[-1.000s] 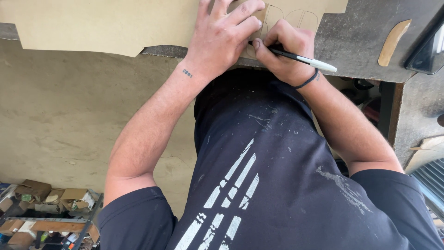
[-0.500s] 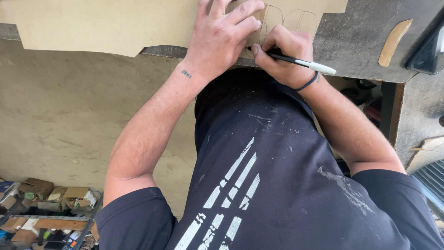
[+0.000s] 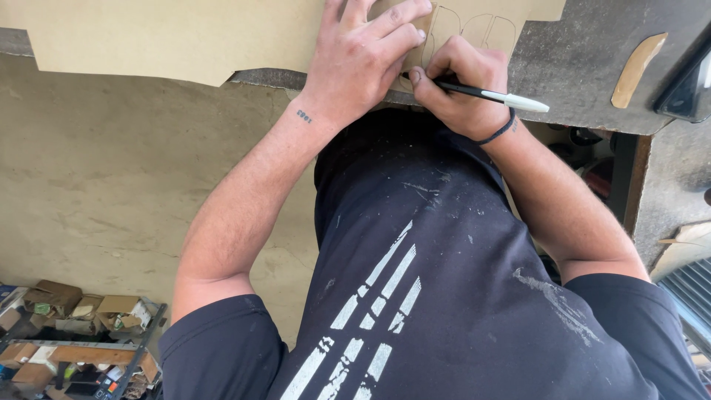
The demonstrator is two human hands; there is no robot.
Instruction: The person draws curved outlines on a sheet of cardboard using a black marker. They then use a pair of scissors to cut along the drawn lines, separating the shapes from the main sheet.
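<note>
The fingers of the right hand are curled tight around a marker pen, black along the barrel with a white cap end pointing right; its tip meets the tan sheet just beside the left hand. A dark band sits on the right wrist. The left hand lies flat on the same sheet, fingers spread and pressing down, gripping nothing. Just beyond the pen, 2 or 3 rounded outlines are drawn on the sheet near its right edge.

The sheet lies across the far side of a grey worktop, its near edge overhanging to the left. On the worktop to the right rests a thin curved tan offcut, well apart from the hands, with a dark object at the far right edge that is cut off.

Below, the person's dark shirt carries white stripes and paint marks. At the lower left stands a shelf with small cardboard boxes.
</note>
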